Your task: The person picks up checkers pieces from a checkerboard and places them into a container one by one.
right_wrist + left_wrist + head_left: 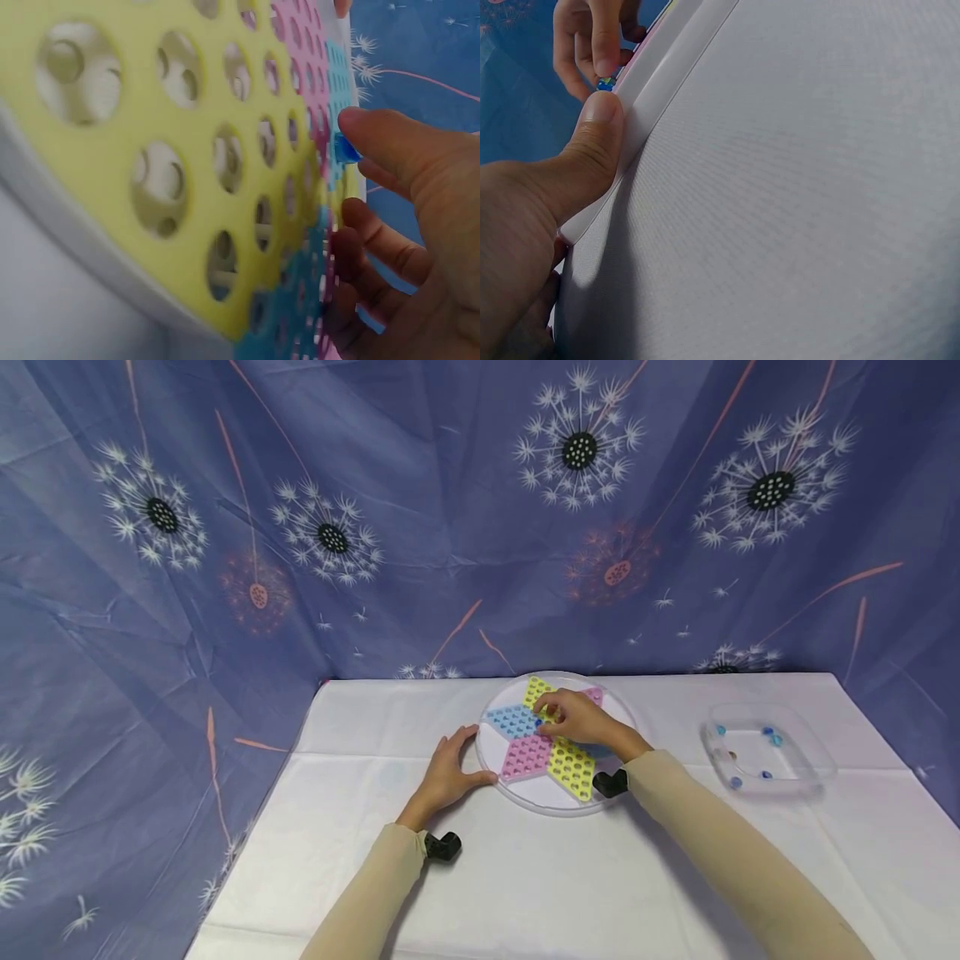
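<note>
A round white Chinese checkers board [491, 752] with a star of yellow, pink and blue holed sections lies on the table. My right hand [576, 717] is over the middle of the star, pinching a blue marble [346, 148] between thumb and finger. The same marble shows in the left wrist view, close over the board's surface. At the board's left rim, my left hand [444, 777] is spread, its thumb [600, 124] and fingertips touching the edge. Most of the left fingers are hidden beneath the thumb in the left wrist view.
On the right of the table stands a clear plastic container [813, 768] with several blue marbles and a brownish one inside. A white cloth [525, 885] covers the table. Behind it hangs a blue curtain [450, 485] with dandelion prints.
</note>
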The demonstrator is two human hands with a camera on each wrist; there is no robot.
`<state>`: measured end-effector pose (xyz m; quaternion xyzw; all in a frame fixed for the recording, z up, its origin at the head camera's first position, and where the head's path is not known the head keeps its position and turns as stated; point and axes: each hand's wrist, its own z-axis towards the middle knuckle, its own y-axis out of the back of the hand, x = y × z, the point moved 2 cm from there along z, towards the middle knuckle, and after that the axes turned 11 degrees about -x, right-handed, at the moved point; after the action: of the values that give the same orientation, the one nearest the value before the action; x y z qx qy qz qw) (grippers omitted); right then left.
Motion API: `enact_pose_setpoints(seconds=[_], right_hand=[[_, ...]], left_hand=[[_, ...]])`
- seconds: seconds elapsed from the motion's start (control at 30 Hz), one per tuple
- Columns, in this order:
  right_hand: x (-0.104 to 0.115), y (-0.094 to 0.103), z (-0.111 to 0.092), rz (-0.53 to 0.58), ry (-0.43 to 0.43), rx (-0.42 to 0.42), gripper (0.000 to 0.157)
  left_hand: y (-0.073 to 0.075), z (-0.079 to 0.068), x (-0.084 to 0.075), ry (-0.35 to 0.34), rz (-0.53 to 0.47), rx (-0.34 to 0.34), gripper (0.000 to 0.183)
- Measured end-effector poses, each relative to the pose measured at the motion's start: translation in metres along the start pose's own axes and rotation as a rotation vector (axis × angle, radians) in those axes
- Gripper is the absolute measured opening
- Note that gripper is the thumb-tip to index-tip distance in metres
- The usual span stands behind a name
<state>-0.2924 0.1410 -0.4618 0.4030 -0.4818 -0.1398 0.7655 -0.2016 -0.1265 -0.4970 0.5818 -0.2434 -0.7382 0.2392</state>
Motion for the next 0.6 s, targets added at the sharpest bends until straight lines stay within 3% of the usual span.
enact_pose_setpoints(seconds=[0.17,0.6], right_hand=[[-0.0009,-0.0020,-0.0002,-0.003,0.037,-0.042,0.023],[0.0016,-0.0027,0.0025,0.006,-0.029,-0.025,0.014]], left_hand=[[0.0003,0.0013,-0.0005,0.009,0.000,0.005,0.093],[-0.0005,0.0012,0.0005,0.000,-0.008,0.003,0.093]])
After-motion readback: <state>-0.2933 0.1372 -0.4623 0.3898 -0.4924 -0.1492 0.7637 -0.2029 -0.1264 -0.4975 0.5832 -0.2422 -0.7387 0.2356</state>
